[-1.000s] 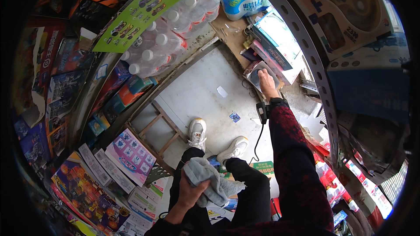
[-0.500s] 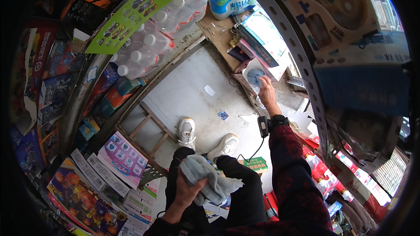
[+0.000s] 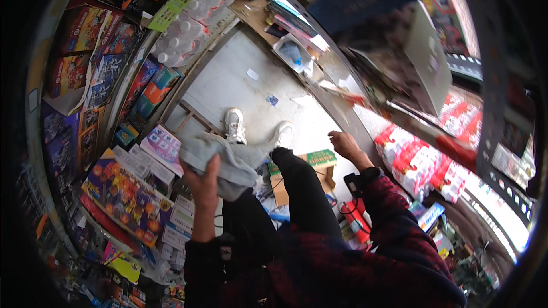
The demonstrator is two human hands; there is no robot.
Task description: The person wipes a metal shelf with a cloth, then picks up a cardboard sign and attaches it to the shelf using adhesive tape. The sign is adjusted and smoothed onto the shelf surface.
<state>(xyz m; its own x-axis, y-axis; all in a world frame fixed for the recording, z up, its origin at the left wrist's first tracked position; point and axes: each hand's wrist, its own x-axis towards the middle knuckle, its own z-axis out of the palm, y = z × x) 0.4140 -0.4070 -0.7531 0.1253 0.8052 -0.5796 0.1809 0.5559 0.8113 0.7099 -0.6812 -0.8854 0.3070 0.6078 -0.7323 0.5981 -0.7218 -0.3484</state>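
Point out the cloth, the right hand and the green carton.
Cloth (image 3: 235,163): head view, on its bunched grey fabric.
Right hand (image 3: 349,148): head view, on the middle of the hand.
Green carton (image 3: 319,158): head view, on its green panel.

The left hand (image 3: 202,185) is clasped in a grip, its thumb (image 3: 213,165) pointing up and away from the body, its other fingers mostly hidden. Below those fingers the left forearm (image 3: 204,222) runs steeply down. Well to their right, the right hand (image 3: 349,148) hangs slack and unclenched, fingers loosely bent and pointing leftward. Behind these fingertips the right arm (image 3: 397,214) slants down and outward. The right knee (image 3: 284,159) lies between both sets of fingers.
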